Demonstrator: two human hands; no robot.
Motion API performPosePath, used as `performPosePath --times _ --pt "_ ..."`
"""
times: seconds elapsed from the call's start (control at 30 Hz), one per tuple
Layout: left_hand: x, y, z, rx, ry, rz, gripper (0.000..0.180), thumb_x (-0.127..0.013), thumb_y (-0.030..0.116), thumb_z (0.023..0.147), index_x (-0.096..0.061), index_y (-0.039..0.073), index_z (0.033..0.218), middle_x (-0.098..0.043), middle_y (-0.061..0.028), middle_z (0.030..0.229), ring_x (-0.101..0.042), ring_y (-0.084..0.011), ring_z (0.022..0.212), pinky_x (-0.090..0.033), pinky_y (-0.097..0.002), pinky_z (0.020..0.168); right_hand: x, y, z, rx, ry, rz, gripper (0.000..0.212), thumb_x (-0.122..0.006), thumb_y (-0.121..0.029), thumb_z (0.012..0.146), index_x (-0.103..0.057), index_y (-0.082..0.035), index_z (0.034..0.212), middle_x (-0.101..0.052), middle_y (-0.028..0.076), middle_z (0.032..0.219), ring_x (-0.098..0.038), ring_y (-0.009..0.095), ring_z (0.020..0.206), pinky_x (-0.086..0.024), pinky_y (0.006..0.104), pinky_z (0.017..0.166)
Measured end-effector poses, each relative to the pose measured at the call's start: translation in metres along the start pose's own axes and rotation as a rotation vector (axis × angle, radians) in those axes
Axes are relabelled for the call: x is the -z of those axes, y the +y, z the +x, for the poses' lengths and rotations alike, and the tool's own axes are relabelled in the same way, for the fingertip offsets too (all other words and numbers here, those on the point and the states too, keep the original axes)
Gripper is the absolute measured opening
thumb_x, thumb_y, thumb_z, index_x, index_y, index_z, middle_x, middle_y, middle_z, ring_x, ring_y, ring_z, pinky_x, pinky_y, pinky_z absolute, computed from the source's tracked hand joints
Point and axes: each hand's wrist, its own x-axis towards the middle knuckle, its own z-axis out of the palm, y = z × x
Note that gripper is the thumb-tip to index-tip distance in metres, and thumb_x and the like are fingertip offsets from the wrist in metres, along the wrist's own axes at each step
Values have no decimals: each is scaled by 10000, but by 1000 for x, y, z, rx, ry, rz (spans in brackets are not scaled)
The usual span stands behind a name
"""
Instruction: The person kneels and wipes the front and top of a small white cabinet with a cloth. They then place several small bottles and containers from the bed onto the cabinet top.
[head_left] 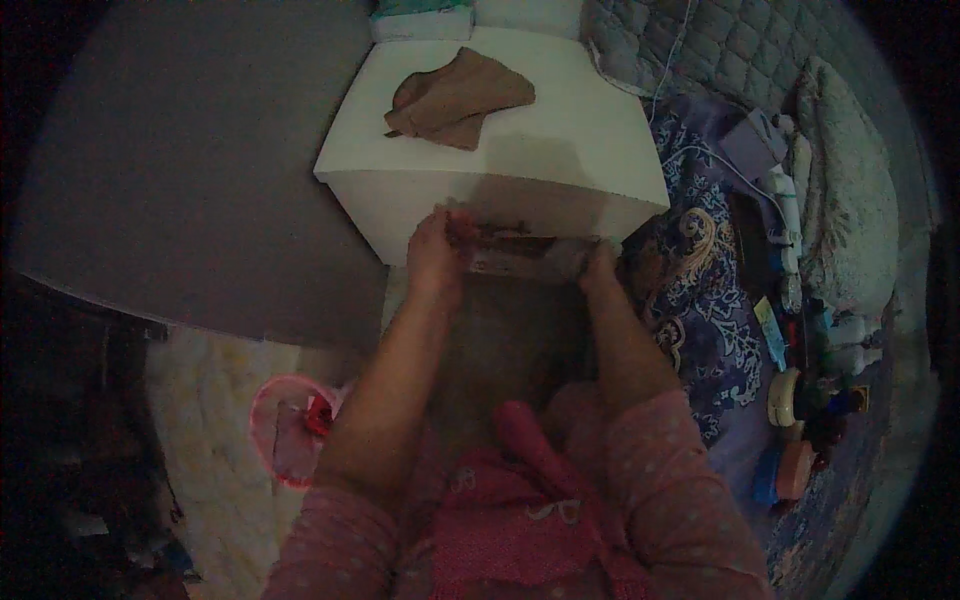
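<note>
Both arms extend forward from the lower edge and converge slightly toward the hands. The left forearm (385, 385) inclines to the right along its length; the right forearm (632, 350) inclines to the left. The left hand (435, 257) and the right hand (599, 266) are positioned apart, at nearly the same level. The left wrist (436, 292) and right wrist (601, 291) run roughly in line with their forearms. Finger closure is indistinct in the low light. Both forearms are bare below dotted pink sleeves (675, 470); more of the left forearm is exposed.
</note>
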Motion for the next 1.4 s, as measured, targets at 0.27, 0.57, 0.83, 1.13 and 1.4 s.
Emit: performPosePath --times 0.27,0.57,0.83,1.13,1.4 --pt "14 -5 11 -36 6 -91 317 -374 310 961 -581 71 985 -602 -42 849 -539 -150 749 -435 -343 717 -80 -47 -113 347 8 -234 379 -433 -269 899 -376 -20 1178 -464 139 1132 -476 301 1070 -452 458 853" --pt "17 -2 5 -29 26 -58 288 -383 293 967 -573 78 944 -589 -34 826 -535 -146 767 -436 -330 720 -71 -17 -56 521 286 -235 420 -484 -249 878 -326 -26 1197 -445 145 1125 -467 285 1041 -442 428 849" --pt "20 8 4 -90 73 -90 259 -403 277 959 -562 74 935 -584 -43 879 -543 -166 788 -447 -323 698 -54 32 -34 403 240 -91 395 -469 -266 892 -365 -33 1194 -471 125 1112 -486 260 1004 -450 407 832" --pt "23 19 4 -109 130 -107 235 -422 255 946 -556 64 917 -578 -52 894 -545 -179 806 -454 -329 702 -121 126 -52 231 83 -9 376 -452 -286 909 -408 -41 1190 -500 103 1097 -506 231 963 -460 383 812" --pt "36 20 11 -141 111 -165 236 -416 253 947 -542 54 930 -574 -64 905 -541 -185 791 -453 -329 699 -181 178 -82 1 -180 -3 367 -436 -303 923 -446 -48 1187 -526 83 1084 -525 206 926 -469 362 795"
